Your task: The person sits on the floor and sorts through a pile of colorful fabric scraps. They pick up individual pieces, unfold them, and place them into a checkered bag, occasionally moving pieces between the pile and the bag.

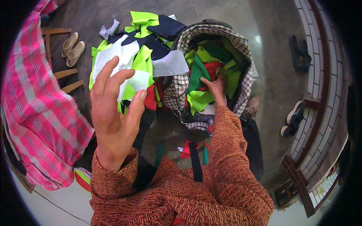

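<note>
The right hand (pixel 215 87) reaches into the checked bag (pixel 177 94), its grip buried among green and red fabric scraps (pixel 200 81), so I cannot tell whether it holds any. The left hand (pixel 113 109) hangs raised, fingers spread wide and holding nothing, above the scrap pile (pixel 132 60) on the floor (pixel 271 79).

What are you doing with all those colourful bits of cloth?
A person in a rust-coloured knitted sweater reaches the right hand into a checked cloth bag full of green and red fabric scraps. The left hand is raised, open and holding nothing, above a pile of white, lime green and dark cloth pieces on the floor. A pink checked cloth lies to the left, and beige shoes sit nearby.
</note>
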The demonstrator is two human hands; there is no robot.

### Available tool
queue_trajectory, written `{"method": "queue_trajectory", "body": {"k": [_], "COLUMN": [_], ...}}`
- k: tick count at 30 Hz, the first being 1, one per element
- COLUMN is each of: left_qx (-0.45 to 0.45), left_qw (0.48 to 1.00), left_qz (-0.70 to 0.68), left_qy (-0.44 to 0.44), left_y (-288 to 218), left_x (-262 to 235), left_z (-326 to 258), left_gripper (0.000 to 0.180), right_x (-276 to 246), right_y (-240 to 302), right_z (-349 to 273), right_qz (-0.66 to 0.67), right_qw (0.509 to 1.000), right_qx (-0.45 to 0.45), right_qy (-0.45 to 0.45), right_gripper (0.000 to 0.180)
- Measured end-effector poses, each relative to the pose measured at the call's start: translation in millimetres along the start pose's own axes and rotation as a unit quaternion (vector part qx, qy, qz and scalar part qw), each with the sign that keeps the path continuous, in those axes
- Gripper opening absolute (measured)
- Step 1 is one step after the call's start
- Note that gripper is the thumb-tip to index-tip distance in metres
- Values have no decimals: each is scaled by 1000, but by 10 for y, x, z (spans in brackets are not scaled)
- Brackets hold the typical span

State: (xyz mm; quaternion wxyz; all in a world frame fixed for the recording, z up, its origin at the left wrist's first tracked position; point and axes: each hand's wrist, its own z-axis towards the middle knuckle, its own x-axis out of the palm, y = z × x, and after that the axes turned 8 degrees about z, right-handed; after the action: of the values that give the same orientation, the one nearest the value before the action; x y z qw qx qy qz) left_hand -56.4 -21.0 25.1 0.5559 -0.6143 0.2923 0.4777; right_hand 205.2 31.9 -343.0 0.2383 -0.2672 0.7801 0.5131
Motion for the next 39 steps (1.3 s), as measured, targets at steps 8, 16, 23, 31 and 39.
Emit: {"method": "queue_trajectory", "body": {"k": [8, 16, 23, 31, 39], "left_qx": [14, 27, 44, 93, 102], "left_qw": [1000, 999, 999, 988, 985], "left_qz": [1, 34, -2, -82, -118], "left_qy": [17, 9, -15, -88, -77], "left_y": [-87, -34, -10, -8, 62], "left_x": [62, -14, -43, 10, -24], "left_z": [16, 3, -46, -138, -220], "left_gripper": [38, 33, 32, 27, 24], "right_x": [218, 151, 17, -779, -1753], "right_y": [93, 183, 215, 1012, 1562], "right_z": [-115, -194, -217, -447, -1018], "right_qz": [-43, -135, 16, -34, 279], "right_qw": [993, 990, 999, 994, 953], "right_qx": [66, 29, 4, -3, -32], "right_qy": [88, 1, 32, 101, 115], "right_gripper": [83, 79, 59, 53, 57]}}
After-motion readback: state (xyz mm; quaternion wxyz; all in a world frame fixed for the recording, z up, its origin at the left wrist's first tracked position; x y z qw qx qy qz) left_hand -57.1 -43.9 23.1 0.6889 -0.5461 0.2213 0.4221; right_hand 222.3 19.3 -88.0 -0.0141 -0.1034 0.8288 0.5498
